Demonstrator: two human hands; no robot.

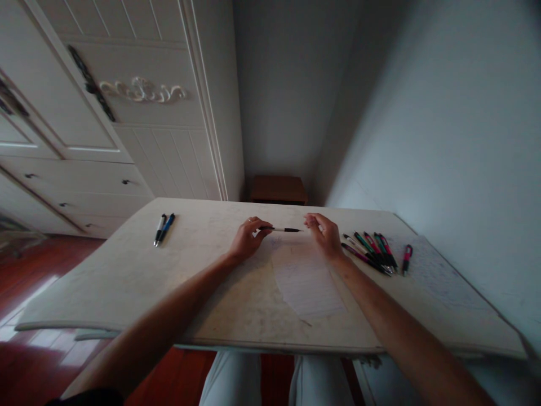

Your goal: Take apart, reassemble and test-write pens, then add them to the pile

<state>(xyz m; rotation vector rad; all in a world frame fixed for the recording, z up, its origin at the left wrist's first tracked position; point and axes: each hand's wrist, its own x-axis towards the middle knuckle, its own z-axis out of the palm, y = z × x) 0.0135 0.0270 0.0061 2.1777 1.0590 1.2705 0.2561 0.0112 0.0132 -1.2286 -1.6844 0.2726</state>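
Note:
My left hand (248,239) pinches the rear end of a black-and-white pen (281,229), which lies level above the table with its thin tip pointing right. Just beyond that tip, my right hand (324,232) is closed, thumb and fingers drawn together. Whatever its fingers may hold is too small to make out. Below and between both hands lies a lined sheet of paper (310,282) with faint writing on it. Close to my right wrist, several pens (374,252) in pink, green, white and black rest in a loose bunch.
Two pens (164,230), one white and black and one blue, lie on the left of the white table (203,225). A single pink pen (407,259) rests near a scribbled sheet (443,276) at the right. A wardrobe (147,113), a wall and a brown stool-like piece (279,188) stand beyond.

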